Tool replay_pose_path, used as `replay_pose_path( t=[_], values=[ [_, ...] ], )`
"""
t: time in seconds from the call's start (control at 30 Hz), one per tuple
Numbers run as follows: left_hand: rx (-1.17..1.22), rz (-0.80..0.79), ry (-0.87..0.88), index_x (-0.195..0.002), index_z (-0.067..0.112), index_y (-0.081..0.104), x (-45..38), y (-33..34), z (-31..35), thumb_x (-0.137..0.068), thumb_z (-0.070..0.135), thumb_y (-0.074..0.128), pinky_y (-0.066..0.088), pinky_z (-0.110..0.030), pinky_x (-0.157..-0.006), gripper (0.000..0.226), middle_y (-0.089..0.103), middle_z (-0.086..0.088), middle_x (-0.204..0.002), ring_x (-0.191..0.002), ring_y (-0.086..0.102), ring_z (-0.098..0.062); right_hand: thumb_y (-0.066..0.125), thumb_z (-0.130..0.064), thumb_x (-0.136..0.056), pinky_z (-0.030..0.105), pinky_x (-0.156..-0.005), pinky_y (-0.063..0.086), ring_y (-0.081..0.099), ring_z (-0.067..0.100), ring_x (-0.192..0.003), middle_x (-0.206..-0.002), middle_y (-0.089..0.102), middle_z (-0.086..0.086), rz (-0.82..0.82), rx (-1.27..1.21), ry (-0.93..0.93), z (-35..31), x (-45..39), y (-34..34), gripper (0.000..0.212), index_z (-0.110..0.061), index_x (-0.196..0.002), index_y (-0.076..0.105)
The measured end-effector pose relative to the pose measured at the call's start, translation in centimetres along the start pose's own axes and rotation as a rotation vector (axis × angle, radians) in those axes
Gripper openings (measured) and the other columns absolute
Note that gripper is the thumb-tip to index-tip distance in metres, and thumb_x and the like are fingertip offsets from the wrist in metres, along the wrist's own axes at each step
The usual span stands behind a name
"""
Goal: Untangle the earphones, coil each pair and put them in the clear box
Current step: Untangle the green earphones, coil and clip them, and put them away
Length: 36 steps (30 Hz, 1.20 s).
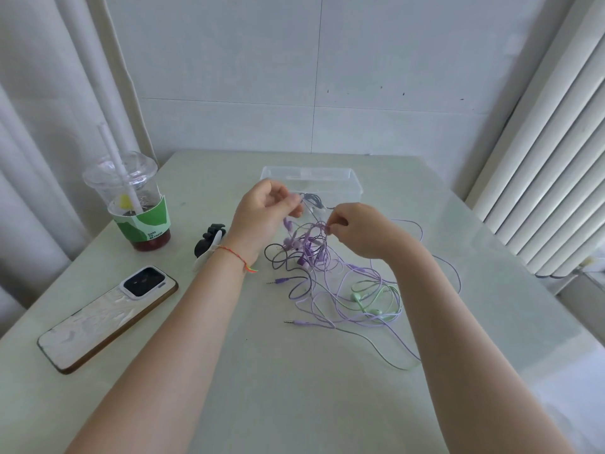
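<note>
Both hands are raised over a pale green desk (294, 388), working a tangled heap of thin purple, dark violet and mint-green earphone cords (327, 273). The left hand (262, 214) has its fingers (288, 199) curled in, pinching a lifted part of the purple cord between thumb and fingertips just in front of the box. The right hand (360, 231) is curled too, its thumb and forefinger pinching a purple strand at the top of the tangle, so that a bunch of cords and lilac earbuds hangs between the two hands. The rest of the heap lies loose on the desk below and to the right: two mint-green earbuds (363, 303) rest among pale lilac loops, two jack plugs point left, and long strands trail off toward the right edge.

The clear rectangular plastic box (327, 178) stands open on the desk just behind the hands, with what looks like a dark coiled cord lying inside it; it is partly hidden by the left hand.

On the left side of the desk stand a clear plastic cup with a domed lid, white straw and green sleeve (137, 208), a smartphone in a white textured case lying face down (108, 319), and a black hair claw clip (209, 242) just beside the left wrist, which wears a thin red string bracelet (235, 255)
</note>
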<state>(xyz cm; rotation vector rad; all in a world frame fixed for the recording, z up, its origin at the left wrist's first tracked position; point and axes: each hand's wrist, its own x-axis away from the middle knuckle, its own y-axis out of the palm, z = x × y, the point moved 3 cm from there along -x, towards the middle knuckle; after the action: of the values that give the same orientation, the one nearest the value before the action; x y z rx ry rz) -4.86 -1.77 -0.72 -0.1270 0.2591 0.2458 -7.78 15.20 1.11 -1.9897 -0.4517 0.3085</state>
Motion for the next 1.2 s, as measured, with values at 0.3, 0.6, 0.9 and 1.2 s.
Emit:
replay_pose_path(
  t=[0.3,0.6,0.9,1.2],
  values=[
    [-0.072,-0.142,-0.194,-0.05,0.015,0.062,0.0,-0.6,-0.1,-0.086,0.031,0.066,0.033,-0.025,-0.048,0.04,0.044,0.001,-0.042,-0.035,0.034,-0.013,0.046,-0.01,-0.093,0.02,-0.05,0.028,0.044,0.011,-0.062,-0.07,0.051,-0.007,0.366,-0.177,0.072,1.0,-0.4,-1.4,0.022,-0.009,-0.097,0.067],
    [-0.504,-0.313,-0.023,-0.096,0.014,0.065,0.5,2.1,-1.3,-0.077,0.025,0.081,0.042,-0.026,-0.076,0.027,0.059,0.01,-0.081,-0.079,0.053,-0.012,0.047,0.003,-0.095,0.029,-0.06,0.051,0.061,0.019,-0.065,-0.078,0.063,0.009,0.396,-0.889,-0.234,-1.9,0.7,-2.1,0.018,-0.005,-0.091,0.062],
    [-0.546,-0.265,-0.138,-0.111,0.027,0.057,0.2,0.7,-1.5,-0.056,0.062,0.081,0.044,-0.026,-0.082,0.07,0.055,0.003,-0.11,-0.097,0.055,-0.011,0.049,-0.005,-0.091,0.031,-0.065,0.051,0.066,0.019,-0.069,-0.077,0.069,0.004,0.468,-0.605,-0.057,-0.4,0.0,-1.8,0.018,-0.015,-0.087,0.064],
    [-0.151,0.084,0.012,-0.076,0.024,0.064,0.1,0.7,0.5,-0.076,0.015,0.062,0.046,-0.023,-0.069,0.009,0.067,0.004,-0.078,-0.07,0.059,-0.003,0.054,-0.006,-0.089,0.031,-0.063,0.054,0.067,0.016,-0.066,-0.077,0.072,0.004,0.211,-0.477,0.039,-0.3,0.2,-1.1,0.016,-0.008,-0.089,0.069]
  ],
)
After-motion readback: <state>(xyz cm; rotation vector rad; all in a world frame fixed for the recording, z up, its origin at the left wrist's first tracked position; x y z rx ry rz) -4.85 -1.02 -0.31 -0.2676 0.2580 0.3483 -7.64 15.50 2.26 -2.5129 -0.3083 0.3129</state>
